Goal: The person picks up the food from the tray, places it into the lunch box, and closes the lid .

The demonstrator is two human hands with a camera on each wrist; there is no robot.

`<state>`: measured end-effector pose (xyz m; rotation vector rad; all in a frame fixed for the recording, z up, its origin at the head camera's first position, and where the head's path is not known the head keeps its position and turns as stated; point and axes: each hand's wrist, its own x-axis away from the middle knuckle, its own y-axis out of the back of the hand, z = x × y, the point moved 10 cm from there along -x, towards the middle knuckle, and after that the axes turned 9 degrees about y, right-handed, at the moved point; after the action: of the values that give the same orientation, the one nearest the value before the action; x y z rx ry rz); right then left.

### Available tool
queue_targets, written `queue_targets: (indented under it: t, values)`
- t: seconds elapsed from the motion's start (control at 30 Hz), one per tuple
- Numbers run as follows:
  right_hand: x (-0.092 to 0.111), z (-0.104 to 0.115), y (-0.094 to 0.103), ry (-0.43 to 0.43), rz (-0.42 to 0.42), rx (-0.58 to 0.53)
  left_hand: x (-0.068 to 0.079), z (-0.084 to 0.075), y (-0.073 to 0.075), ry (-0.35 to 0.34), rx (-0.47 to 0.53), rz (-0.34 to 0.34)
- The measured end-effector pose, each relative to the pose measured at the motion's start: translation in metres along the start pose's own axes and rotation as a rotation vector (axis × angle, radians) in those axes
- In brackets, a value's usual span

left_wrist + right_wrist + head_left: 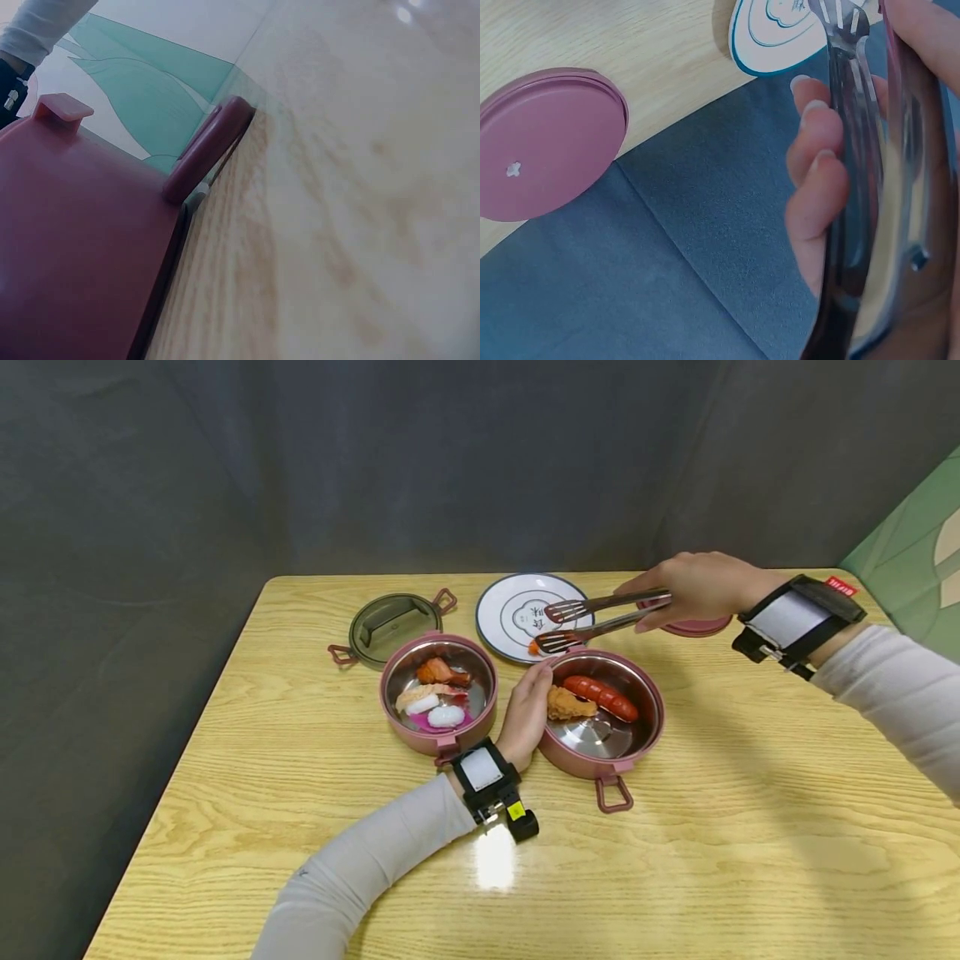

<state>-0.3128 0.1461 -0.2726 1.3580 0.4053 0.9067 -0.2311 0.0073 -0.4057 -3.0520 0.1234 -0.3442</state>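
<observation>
My right hand grips a pair of slotted metal tongs; their jaws stand apart over the plate and the far rim of the right pot. A small orange piece shows beside the lower tong head. My left hand rests along the left side of the right pink pot, fingers straight against its wall, thumb not clearly visible. Inside that pot lie a red sausage and a fried chicken piece. The pot's handle shows in the left wrist view.
Left of my left hand stands another pink pot holding a drumstick, a shrimp-like piece and white pieces. Behind it lies a dark lid with pink handles. A pink lid lies below my right hand.
</observation>
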Motion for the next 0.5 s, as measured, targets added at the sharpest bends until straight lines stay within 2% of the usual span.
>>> queue_targets:
  t: [0.27,0.5]
  values:
    - [-0.0051,-0.0025,-0.0057,-0.025,0.015,0.023,-0.0010,0.0024,0.0002,0.013,0.006,-0.015]
    - [-0.0077,-0.0067,-0.0100,-0.049,0.033,0.042,0.0004,0.0009,-0.0015,0.003,0.009,-0.001]
